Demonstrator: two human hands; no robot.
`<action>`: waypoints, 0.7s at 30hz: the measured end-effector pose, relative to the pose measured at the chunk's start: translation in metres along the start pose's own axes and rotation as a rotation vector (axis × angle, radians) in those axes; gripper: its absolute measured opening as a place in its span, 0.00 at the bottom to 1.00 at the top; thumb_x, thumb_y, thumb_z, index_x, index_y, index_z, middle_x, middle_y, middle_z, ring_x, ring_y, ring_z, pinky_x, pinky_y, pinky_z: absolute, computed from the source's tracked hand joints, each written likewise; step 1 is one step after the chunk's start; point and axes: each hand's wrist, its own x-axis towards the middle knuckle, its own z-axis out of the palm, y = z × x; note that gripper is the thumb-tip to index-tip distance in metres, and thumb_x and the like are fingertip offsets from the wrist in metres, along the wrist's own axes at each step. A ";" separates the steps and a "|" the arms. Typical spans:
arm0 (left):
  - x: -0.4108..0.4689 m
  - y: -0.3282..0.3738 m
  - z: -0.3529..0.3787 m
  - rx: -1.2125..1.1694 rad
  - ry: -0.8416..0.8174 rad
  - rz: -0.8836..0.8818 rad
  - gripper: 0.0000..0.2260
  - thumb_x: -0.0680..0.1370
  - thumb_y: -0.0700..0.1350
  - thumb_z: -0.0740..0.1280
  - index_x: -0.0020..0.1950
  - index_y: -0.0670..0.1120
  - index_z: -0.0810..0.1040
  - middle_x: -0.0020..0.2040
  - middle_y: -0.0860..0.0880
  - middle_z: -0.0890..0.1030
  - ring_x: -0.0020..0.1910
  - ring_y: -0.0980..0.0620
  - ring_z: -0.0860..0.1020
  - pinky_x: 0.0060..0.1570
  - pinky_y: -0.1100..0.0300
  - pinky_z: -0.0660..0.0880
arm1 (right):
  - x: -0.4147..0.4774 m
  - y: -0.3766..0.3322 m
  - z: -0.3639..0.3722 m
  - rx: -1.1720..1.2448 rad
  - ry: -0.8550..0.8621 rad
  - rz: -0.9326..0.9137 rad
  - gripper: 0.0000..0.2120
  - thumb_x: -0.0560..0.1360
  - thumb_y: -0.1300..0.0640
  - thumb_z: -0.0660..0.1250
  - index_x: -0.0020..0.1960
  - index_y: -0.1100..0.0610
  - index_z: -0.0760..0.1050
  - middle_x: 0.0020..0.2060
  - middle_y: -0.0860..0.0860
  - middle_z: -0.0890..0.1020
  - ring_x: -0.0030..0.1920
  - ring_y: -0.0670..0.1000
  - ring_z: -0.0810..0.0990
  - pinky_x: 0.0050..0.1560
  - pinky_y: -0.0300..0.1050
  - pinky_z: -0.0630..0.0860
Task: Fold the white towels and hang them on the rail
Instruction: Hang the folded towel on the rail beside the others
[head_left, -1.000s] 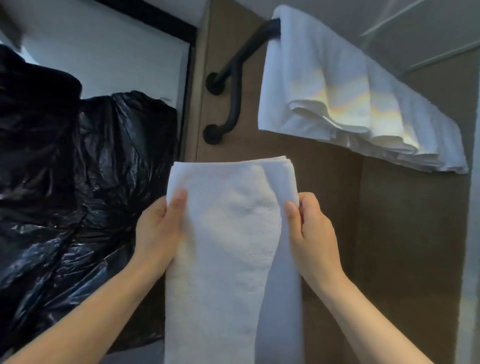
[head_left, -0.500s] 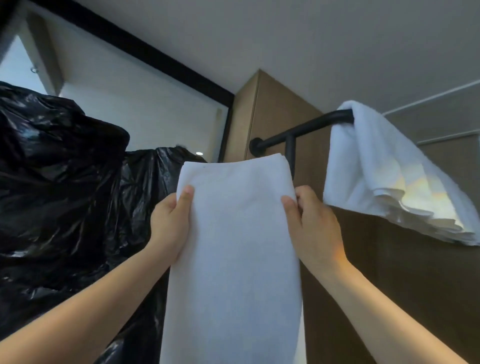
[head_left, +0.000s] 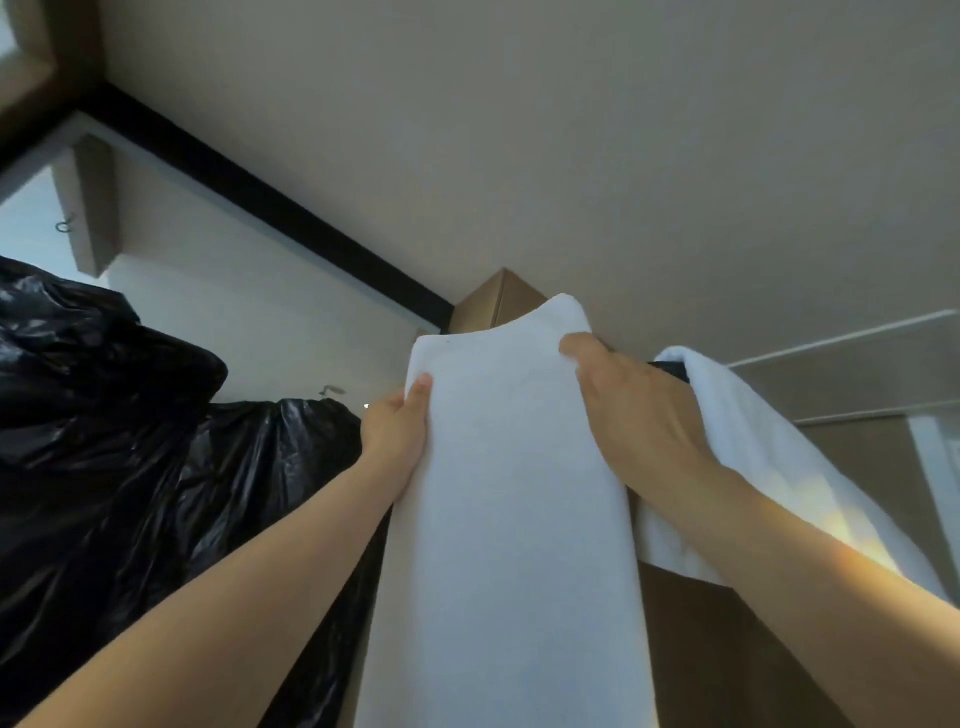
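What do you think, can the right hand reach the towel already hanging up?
Probably yes: the right hand, gripping the folded towel, is right beside the hanging towel with nothing between, but it's busy.

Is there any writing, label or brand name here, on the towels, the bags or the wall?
None: no word, number or sign shows. The folded towel held by the left hand and right hand is plain white, like the hung towel; the black bags show only creases and glare.
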 end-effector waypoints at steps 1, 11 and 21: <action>0.002 0.002 0.005 0.006 0.000 0.013 0.20 0.80 0.58 0.61 0.32 0.48 0.70 0.32 0.50 0.74 0.32 0.53 0.72 0.31 0.59 0.65 | 0.004 0.006 -0.001 -0.029 -0.026 -0.004 0.17 0.81 0.56 0.52 0.68 0.45 0.65 0.48 0.52 0.80 0.45 0.56 0.78 0.42 0.48 0.72; 0.020 0.001 0.050 -0.052 -0.034 -0.010 0.19 0.81 0.58 0.58 0.35 0.48 0.70 0.35 0.48 0.75 0.35 0.51 0.74 0.34 0.58 0.67 | 0.032 0.046 -0.003 -0.043 0.046 -0.078 0.14 0.78 0.47 0.66 0.61 0.47 0.79 0.44 0.52 0.82 0.52 0.54 0.78 0.62 0.49 0.64; 0.050 -0.008 0.099 0.022 -0.051 -0.047 0.23 0.80 0.59 0.59 0.55 0.40 0.78 0.51 0.42 0.80 0.49 0.44 0.78 0.47 0.53 0.72 | 0.064 0.061 0.010 -0.119 -0.061 0.190 0.25 0.70 0.34 0.69 0.63 0.44 0.77 0.61 0.46 0.80 0.64 0.53 0.74 0.64 0.50 0.65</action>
